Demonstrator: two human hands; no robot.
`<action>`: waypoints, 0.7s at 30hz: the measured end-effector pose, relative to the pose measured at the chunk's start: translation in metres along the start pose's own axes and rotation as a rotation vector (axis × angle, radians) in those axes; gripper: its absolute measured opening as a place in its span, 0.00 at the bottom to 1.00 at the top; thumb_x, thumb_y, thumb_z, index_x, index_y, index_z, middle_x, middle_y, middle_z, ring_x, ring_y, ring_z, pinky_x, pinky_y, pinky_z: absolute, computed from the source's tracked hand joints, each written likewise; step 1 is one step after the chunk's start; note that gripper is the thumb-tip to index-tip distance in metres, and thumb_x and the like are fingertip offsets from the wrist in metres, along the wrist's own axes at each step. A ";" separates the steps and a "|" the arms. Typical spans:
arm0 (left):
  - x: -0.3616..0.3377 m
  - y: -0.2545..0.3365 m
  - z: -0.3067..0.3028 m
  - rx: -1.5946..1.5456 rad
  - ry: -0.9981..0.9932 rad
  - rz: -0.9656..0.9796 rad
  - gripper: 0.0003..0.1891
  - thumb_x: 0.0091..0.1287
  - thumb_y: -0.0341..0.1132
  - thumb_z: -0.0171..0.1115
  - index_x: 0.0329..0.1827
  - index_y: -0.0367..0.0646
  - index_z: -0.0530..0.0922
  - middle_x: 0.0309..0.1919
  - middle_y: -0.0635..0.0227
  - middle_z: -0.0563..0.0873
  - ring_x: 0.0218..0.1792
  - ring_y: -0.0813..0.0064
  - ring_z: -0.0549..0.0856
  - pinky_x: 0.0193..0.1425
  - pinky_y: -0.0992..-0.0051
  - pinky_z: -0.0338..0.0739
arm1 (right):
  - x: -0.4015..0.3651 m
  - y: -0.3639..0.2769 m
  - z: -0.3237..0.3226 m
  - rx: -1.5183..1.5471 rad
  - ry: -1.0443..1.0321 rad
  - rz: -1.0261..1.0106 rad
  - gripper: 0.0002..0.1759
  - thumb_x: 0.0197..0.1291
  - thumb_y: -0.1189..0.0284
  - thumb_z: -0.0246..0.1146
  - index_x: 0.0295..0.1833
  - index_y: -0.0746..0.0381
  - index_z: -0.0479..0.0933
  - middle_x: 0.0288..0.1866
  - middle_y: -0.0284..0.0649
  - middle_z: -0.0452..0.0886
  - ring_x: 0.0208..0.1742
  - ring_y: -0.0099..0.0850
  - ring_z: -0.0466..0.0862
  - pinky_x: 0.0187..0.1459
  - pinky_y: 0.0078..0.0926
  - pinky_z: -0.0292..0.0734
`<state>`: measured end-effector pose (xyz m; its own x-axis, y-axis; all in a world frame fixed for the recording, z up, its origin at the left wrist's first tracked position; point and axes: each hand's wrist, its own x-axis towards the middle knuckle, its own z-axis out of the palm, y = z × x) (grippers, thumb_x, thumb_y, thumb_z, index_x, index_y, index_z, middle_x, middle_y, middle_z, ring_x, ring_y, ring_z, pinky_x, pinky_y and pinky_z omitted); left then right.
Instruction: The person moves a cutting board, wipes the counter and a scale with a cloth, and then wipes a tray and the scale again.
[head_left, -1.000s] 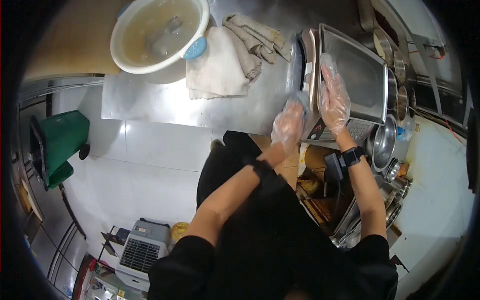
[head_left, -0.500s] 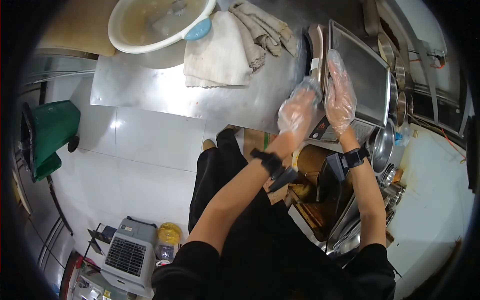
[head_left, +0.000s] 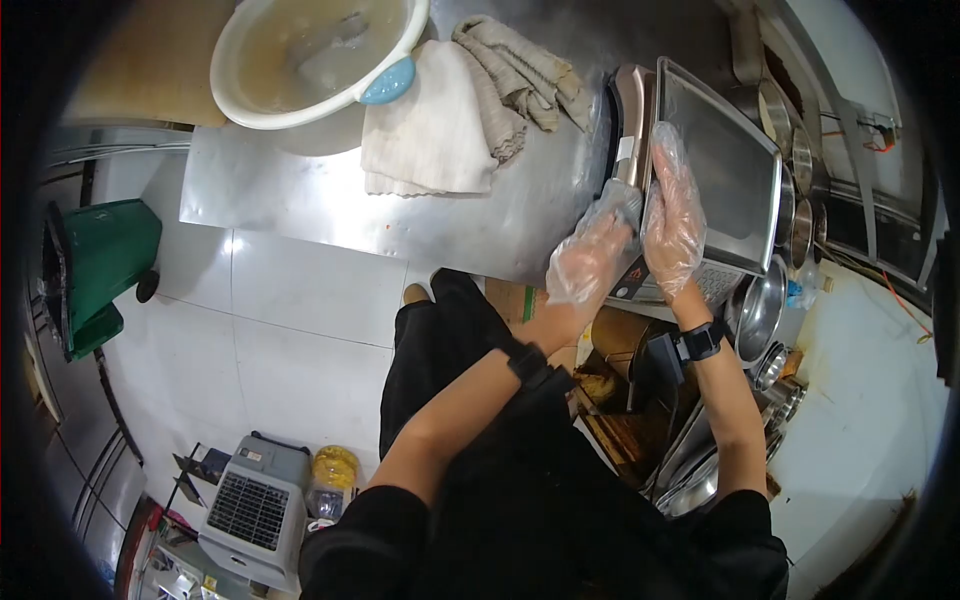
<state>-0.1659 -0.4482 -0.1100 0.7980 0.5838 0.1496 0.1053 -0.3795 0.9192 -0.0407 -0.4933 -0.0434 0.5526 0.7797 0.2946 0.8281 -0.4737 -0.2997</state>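
Observation:
Both my hands wear clear plastic gloves and are at an electronic weighing scale with a flat metal tray (head_left: 725,165) and a bronze-coloured housing (head_left: 631,110). My right hand (head_left: 674,215) lies along the tray's near-left edge, fingers stretched out. Beside it, my left hand (head_left: 592,250) is at the housing's lower end with its fingers bent together. Loose, greyish plastic bunches at those fingertips, and I cannot tell what they hold. Part of the scale's keypad (head_left: 715,280) shows below my right hand.
On the steel table (head_left: 290,190) stand a white basin (head_left: 240,105) of cloudy water and folded cloths (head_left: 425,130). Metal bowls (head_left: 762,300) line the right side. Down on the left are a green bin (head_left: 115,250) and a grey air cooler (head_left: 255,510).
My left hand has moved down and slightly left along the scale's housing. My right hand stays against the tray's edge. The whole view has shifted a little.

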 end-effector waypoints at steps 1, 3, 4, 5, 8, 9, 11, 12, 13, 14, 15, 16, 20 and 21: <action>0.018 0.002 0.001 0.034 0.002 0.007 0.13 0.69 0.30 0.52 0.52 0.46 0.82 0.60 0.57 0.80 0.53 0.55 0.83 0.56 0.63 0.79 | 0.001 0.000 0.000 -0.002 -0.002 0.008 0.29 0.63 0.81 0.52 0.71 0.54 0.69 0.66 0.43 0.75 0.65 0.44 0.76 0.73 0.42 0.62; 0.045 -0.004 0.012 0.067 0.110 0.005 0.17 0.60 0.26 0.55 0.52 0.49 0.82 0.56 0.60 0.83 0.52 0.57 0.84 0.55 0.63 0.80 | 0.001 0.000 -0.001 0.016 0.000 -0.001 0.29 0.63 0.82 0.52 0.71 0.54 0.69 0.67 0.42 0.75 0.65 0.44 0.76 0.73 0.42 0.62; 0.061 -0.010 0.020 -0.032 0.104 -0.055 0.17 0.61 0.26 0.54 0.51 0.48 0.82 0.56 0.60 0.83 0.51 0.56 0.84 0.56 0.63 0.80 | 0.001 0.000 -0.001 0.035 0.004 -0.013 0.30 0.62 0.82 0.52 0.70 0.55 0.69 0.67 0.42 0.75 0.66 0.44 0.75 0.73 0.42 0.62; 0.080 -0.011 0.021 -0.131 0.098 -0.115 0.17 0.62 0.27 0.53 0.51 0.47 0.82 0.55 0.60 0.83 0.51 0.56 0.84 0.56 0.64 0.80 | 0.000 0.000 -0.001 0.034 0.003 -0.012 0.30 0.62 0.82 0.52 0.70 0.55 0.69 0.67 0.42 0.75 0.66 0.44 0.75 0.73 0.42 0.62; 0.123 -0.010 0.014 -0.261 0.100 -0.100 0.17 0.60 0.26 0.53 0.51 0.47 0.82 0.50 0.55 0.85 0.47 0.54 0.84 0.54 0.62 0.80 | -0.001 0.001 0.000 0.043 0.001 0.015 0.30 0.62 0.83 0.51 0.70 0.55 0.70 0.68 0.42 0.74 0.66 0.44 0.75 0.73 0.42 0.62; 0.122 -0.012 0.014 -0.246 0.141 -0.037 0.18 0.60 0.27 0.53 0.52 0.46 0.82 0.48 0.54 0.85 0.45 0.52 0.85 0.53 0.61 0.80 | -0.001 0.001 0.000 0.050 0.005 0.010 0.30 0.62 0.83 0.51 0.70 0.55 0.69 0.68 0.42 0.74 0.66 0.44 0.75 0.73 0.41 0.62; 0.100 -0.023 0.016 -0.007 0.108 0.079 0.18 0.60 0.26 0.54 0.53 0.48 0.82 0.50 0.56 0.85 0.45 0.53 0.85 0.52 0.61 0.81 | 0.000 0.001 0.000 0.062 0.016 0.002 0.30 0.62 0.83 0.51 0.71 0.55 0.69 0.68 0.42 0.74 0.67 0.44 0.74 0.73 0.41 0.61; 0.078 -0.024 0.015 -0.017 0.123 0.105 0.19 0.59 0.26 0.56 0.52 0.50 0.83 0.53 0.58 0.84 0.46 0.55 0.85 0.50 0.61 0.82 | 0.001 0.001 0.001 0.054 0.015 0.002 0.30 0.62 0.83 0.51 0.71 0.55 0.68 0.68 0.42 0.74 0.67 0.44 0.74 0.74 0.41 0.61; 0.056 -0.026 0.014 0.017 0.099 0.139 0.19 0.58 0.26 0.57 0.52 0.51 0.83 0.55 0.59 0.84 0.46 0.55 0.86 0.49 0.61 0.82 | 0.000 0.000 0.000 0.045 0.009 0.007 0.31 0.62 0.83 0.51 0.72 0.55 0.67 0.68 0.42 0.73 0.67 0.44 0.74 0.74 0.41 0.60; 0.037 -0.025 0.012 0.048 0.073 0.172 0.19 0.57 0.26 0.57 0.52 0.52 0.83 0.56 0.59 0.83 0.46 0.56 0.86 0.48 0.62 0.83 | -0.002 0.000 -0.001 0.048 0.009 0.009 0.31 0.62 0.83 0.51 0.72 0.55 0.67 0.68 0.42 0.73 0.67 0.44 0.74 0.74 0.41 0.60; 0.018 -0.017 0.005 0.049 0.073 0.172 0.19 0.57 0.26 0.57 0.52 0.52 0.83 0.56 0.59 0.83 0.46 0.56 0.86 0.48 0.62 0.83 | -0.002 0.000 -0.002 0.073 -0.023 0.026 0.30 0.63 0.83 0.51 0.72 0.57 0.67 0.70 0.44 0.72 0.70 0.44 0.71 0.73 0.39 0.60; 0.002 -0.008 -0.003 -0.024 0.041 0.102 0.18 0.59 0.26 0.58 0.52 0.50 0.83 0.58 0.61 0.82 0.49 0.57 0.85 0.52 0.64 0.81 | -0.002 0.000 -0.004 0.097 -0.053 0.042 0.30 0.64 0.84 0.51 0.72 0.58 0.67 0.71 0.45 0.70 0.72 0.45 0.69 0.73 0.38 0.60; 0.001 -0.013 0.019 -0.459 0.115 -0.150 0.17 0.60 0.25 0.56 0.52 0.46 0.82 0.60 0.57 0.81 0.53 0.56 0.84 0.57 0.66 0.79 | -0.002 -0.001 -0.004 0.061 -0.058 0.075 0.30 0.64 0.84 0.51 0.72 0.57 0.67 0.71 0.45 0.71 0.72 0.45 0.68 0.73 0.38 0.59; 0.012 -0.013 0.018 -0.458 0.114 -0.151 0.17 0.60 0.25 0.56 0.52 0.46 0.82 0.60 0.57 0.81 0.53 0.56 0.84 0.57 0.66 0.79 | -0.001 -0.001 -0.004 0.062 -0.050 0.052 0.31 0.63 0.83 0.51 0.72 0.56 0.67 0.70 0.45 0.71 0.70 0.45 0.71 0.74 0.40 0.59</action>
<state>-0.1473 -0.4492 -0.1268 0.7210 0.6927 0.0174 -0.0767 0.0548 0.9955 -0.0416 -0.4951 -0.0396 0.5878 0.7752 0.2317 0.7904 -0.4890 -0.3691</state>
